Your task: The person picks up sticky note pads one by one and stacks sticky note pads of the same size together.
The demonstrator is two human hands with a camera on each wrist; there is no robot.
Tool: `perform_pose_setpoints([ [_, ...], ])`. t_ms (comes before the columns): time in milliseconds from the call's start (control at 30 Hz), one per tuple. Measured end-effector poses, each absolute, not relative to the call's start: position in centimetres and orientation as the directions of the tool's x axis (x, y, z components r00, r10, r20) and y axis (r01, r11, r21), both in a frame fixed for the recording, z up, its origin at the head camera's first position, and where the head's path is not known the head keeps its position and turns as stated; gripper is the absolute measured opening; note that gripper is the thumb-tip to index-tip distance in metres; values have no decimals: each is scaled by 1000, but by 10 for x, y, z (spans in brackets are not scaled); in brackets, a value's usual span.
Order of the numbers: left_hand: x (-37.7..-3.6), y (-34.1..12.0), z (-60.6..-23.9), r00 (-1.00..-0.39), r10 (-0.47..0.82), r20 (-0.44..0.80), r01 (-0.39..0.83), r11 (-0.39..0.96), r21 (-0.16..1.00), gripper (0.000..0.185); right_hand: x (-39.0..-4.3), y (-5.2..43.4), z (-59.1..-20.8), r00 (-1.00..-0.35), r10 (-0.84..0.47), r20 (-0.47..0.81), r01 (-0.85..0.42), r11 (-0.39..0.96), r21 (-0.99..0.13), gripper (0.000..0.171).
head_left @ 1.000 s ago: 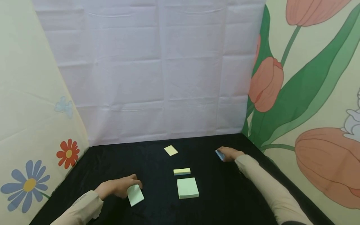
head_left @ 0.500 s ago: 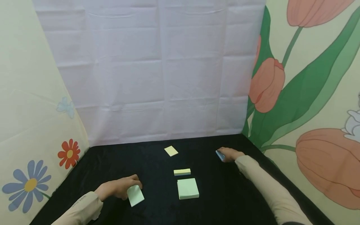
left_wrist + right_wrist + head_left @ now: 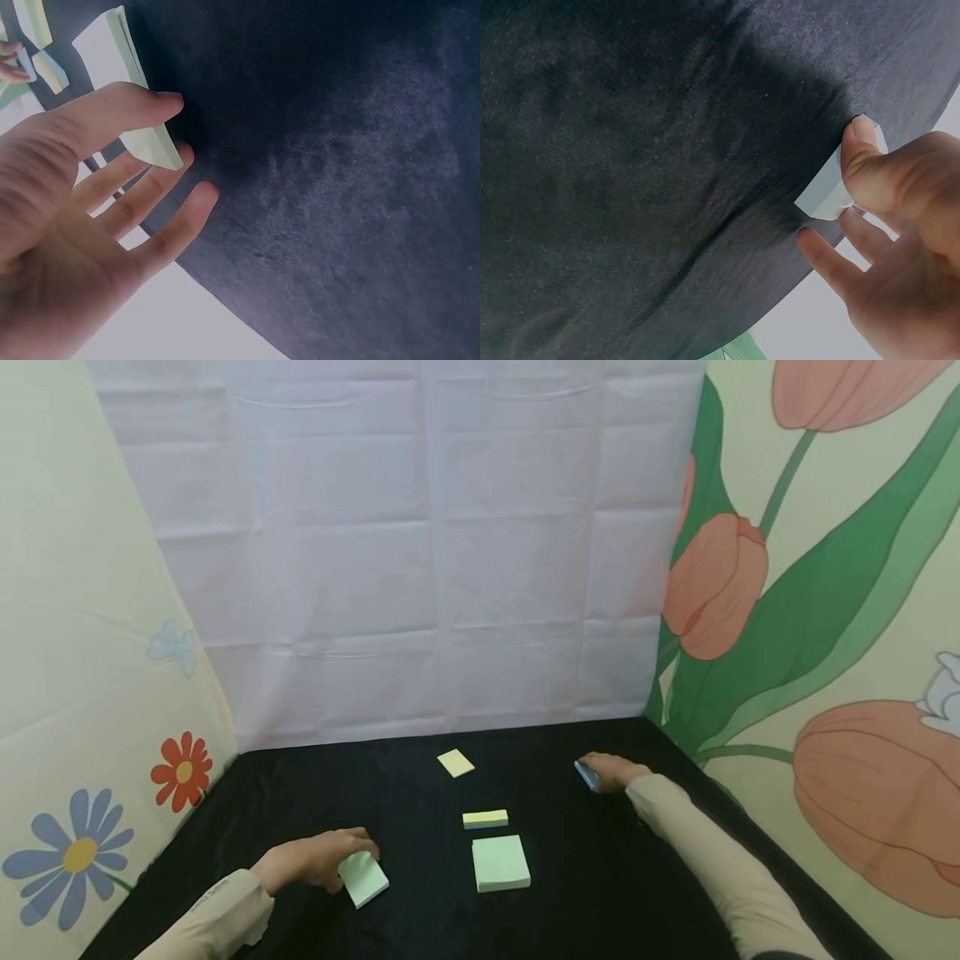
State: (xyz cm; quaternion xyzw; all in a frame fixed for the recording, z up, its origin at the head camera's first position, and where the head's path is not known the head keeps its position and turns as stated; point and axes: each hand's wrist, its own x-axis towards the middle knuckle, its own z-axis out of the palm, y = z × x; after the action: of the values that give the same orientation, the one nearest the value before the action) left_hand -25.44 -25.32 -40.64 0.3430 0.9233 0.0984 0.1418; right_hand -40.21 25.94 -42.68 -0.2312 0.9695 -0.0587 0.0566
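The left hand pinches a pale green square pad of sticky notes between thumb and fingers, its far edge tilted up off the black cloth table cover. The left wrist view shows the thumb on the pad's top face and the fingers under its edge. That pad lies to the left of a larger pale green square pad lying flat near the middle of the cloth, which serves as the landmark here.

The right hand is well apart to the right of and beyond the landmark pad, near the tulip-printed wall. It grasps a small light blue pad of notes between thumb and forefinger, held on edge against the cloth.

Just beyond the landmark pad lies a small yellow pad with a blue underside, its long axis running left to right. Farther beyond that lies a single pale yellow note. The left hand is the nearer one to the landmark pad, which lies to its right.
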Motion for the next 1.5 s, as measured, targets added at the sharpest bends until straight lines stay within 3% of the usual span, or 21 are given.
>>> perform_pose_setpoints([
  [600, -260, -244, -405, -744, 655, -130, 605, 744, 285, 49, -396, 259, -423, -881, -466, -78, -453, 880, -141, 52],
  [1500, -279, -223, -403, -770, 630, -95, 593, 763, 256, 48, -393, 258, -421, -880, -466, -88, -451, 880, -151, 53],
])
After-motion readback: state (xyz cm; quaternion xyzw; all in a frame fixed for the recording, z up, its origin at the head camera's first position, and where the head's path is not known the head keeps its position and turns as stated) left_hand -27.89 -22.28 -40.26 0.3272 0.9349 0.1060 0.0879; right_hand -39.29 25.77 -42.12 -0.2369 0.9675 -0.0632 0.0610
